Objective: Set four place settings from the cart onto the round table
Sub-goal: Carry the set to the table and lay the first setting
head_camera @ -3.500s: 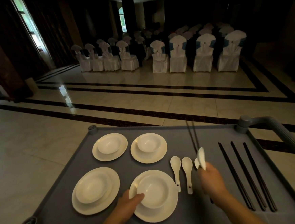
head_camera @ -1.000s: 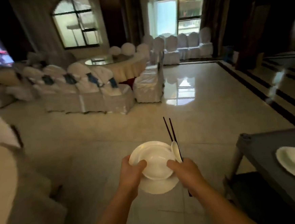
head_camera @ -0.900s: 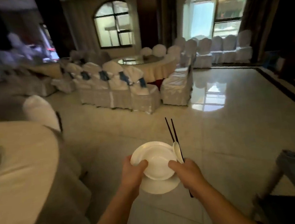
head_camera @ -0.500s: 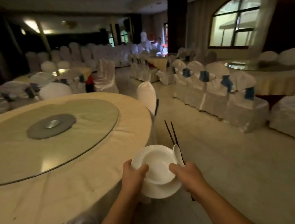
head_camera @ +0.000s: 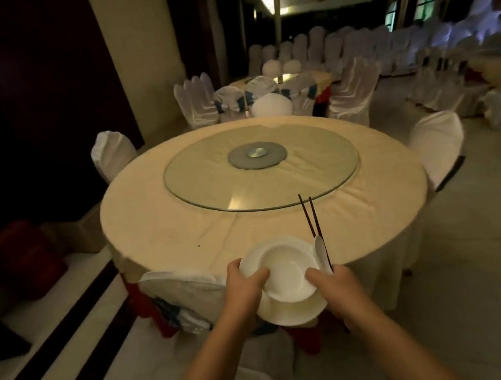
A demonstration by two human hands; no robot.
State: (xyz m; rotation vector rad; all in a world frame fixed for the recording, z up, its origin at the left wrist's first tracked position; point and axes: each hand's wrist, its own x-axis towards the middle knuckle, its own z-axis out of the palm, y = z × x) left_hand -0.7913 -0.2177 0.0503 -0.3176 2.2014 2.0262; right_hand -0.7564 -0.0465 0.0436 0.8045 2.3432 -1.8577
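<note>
I carry a white bowl point(head_camera: 285, 269) stacked on a white plate point(head_camera: 295, 313) in front of me, just short of the near edge of the round table point(head_camera: 186, 225). My left hand point(head_camera: 245, 286) grips the left rim of bowl and plate, thumb over the bowl's edge. My right hand point(head_camera: 332, 288) grips the right rim and also holds a white spoon point(head_camera: 321, 253) and a pair of dark chopsticks point(head_camera: 311, 218) that point away over the tablecloth. The cart is out of view.
The table has a cream cloth and a glass turntable point(head_camera: 261, 171) in its middle. White-covered chairs stand around it: one at the near left point(head_camera: 179, 291), one at the left point(head_camera: 111, 152), one at the right point(head_camera: 437, 145), one at the far side point(head_camera: 271, 105). More tables and chairs fill the hall behind.
I have turned away from the cart and through the hall, and now face the round table head-on. The stack, spoon and chopsticks stay in the same grip.
</note>
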